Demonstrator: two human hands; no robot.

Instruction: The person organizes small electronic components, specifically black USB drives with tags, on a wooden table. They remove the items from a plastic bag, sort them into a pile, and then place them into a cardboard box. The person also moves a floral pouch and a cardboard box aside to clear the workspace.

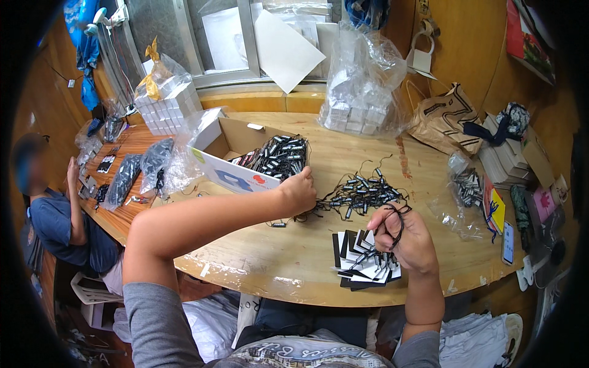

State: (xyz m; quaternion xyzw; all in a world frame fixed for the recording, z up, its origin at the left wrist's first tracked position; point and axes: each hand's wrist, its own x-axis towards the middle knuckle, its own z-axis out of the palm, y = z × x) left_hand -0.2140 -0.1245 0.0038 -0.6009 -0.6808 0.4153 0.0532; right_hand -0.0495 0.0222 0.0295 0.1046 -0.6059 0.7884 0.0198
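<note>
My right hand (404, 238) is closed round a bunch of thin black cords (397, 222), which loop above the fingers. Small dark tags with pale marks (368, 257) dangle below it, over a fanned stack of black and white cards (343, 250) near the table's front edge. My left hand (299, 191) is curled at the right corner of an open white cardboard box (211, 170), beside a loose pile of similar corded tags (368, 193). Its fingertips are hidden, so what it grips does not show. Many more corded tags (283, 156) fill the box's right side.
Plastic-wrapped white boxes (356, 104) stand at the back, with more (169, 101) at the back left. A paper bag (448, 119), stacked cards (500, 153) and a phone (508, 242) lie on the right. Another person (67, 221) sits at the left, beside bagged black items (126, 178).
</note>
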